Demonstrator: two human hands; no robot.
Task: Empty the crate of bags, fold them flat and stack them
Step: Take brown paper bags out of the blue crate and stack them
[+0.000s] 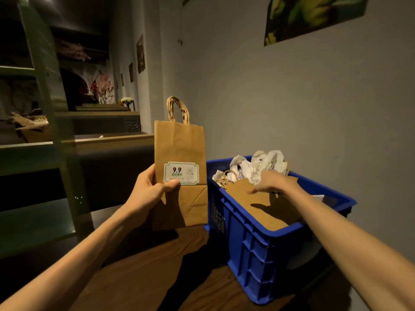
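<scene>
A flat brown paper bag point(179, 144) with twisted handles and a "9.9" label stands upright in the air; my left hand point(148, 191) grips its lower left edge, thumb on the label. To the right, a blue plastic crate point(253, 248) holds more bags: a brown paper bag point(258, 205) lying on top and several white bags point(258, 164) behind it. My right hand point(269, 182) reaches over the crate, fingers spread and blurred, just above the brown bag; I cannot tell if it touches it.
The crate sits on a wooden surface point(139, 277) against a grey wall point(292, 97). A green metal shelf frame point(45, 108) stands at the left, with brown bags point(31, 126) on a ledge behind it. Steps and pictures recede along the corridor.
</scene>
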